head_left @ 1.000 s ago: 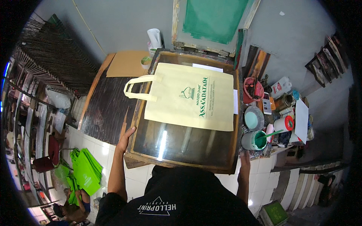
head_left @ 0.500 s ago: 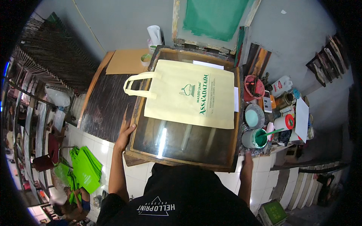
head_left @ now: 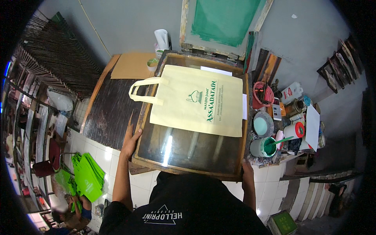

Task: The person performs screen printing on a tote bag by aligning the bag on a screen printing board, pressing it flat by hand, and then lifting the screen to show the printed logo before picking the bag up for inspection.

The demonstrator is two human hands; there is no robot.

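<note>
A cream tote bag (head_left: 176, 113) with green print lies flat on a glass-topped printing table (head_left: 156, 150), its handles hanging past the left edge. At that table's left edge is my left hand (head_left: 130, 144), fingers stretched out and thumb lying against the wooden rim. My right hand (head_left: 247, 172) is at the near right corner, touching the rim, its fingers partly hidden behind it. Neither hand touches the bag. Beyond the bag, a printing screen (head_left: 225, 21) with a green-coated mesh stands raised on its hinges.
A bucket of green ink (head_left: 258, 148) with a stirrer, a bowl (head_left: 261, 126) and a red basket (head_left: 263, 96) crowd the right side. Brown board (head_left: 131, 66) lies on the dark side table (head_left: 107, 105). Green bags (head_left: 88, 178) and another person (head_left: 80, 213) are at lower left.
My right hand has moved left, from below the ink bucket to the printing table's near right corner. My left hand stays at the left rim. The bag has not moved on the glass.
</note>
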